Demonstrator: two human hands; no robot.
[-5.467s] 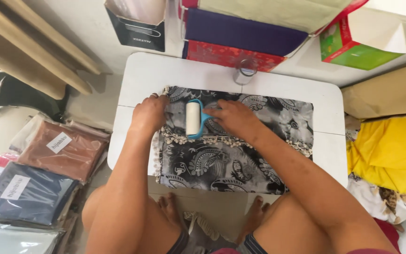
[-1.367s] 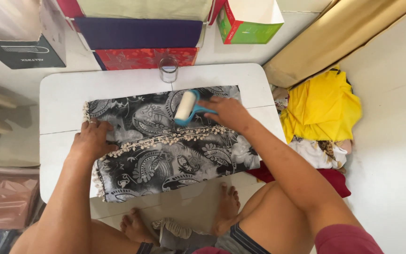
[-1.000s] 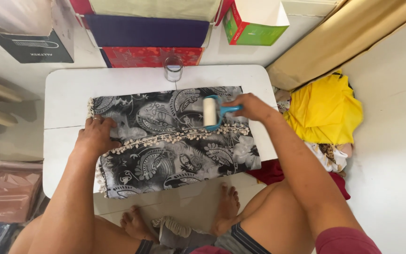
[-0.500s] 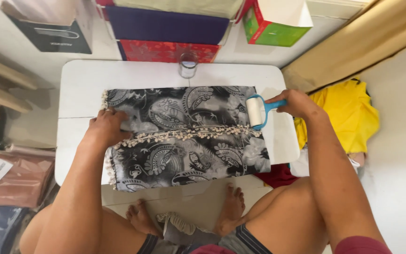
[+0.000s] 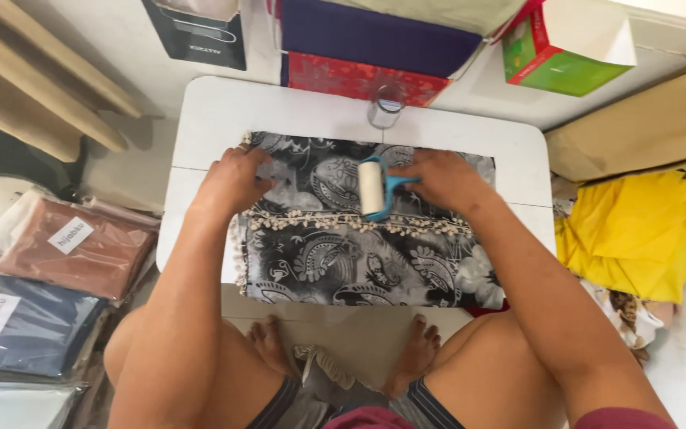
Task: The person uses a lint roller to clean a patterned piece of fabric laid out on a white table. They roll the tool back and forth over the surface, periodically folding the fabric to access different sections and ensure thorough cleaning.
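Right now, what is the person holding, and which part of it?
The right hand holds a lint roller by its blue handle, the white roll resting on the black patterned cloth. The left hand presses flat on the cloth, gripping nothing.

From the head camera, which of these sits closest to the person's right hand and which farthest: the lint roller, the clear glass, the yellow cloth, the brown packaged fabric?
1. Lint roller: gripped in the right hand, on the patterned fabric.
2. Clear glass: just beyond, at the table's far edge.
3. Yellow cloth: on the floor to the right.
4. Brown packaged fabric: far left, past the left hand.
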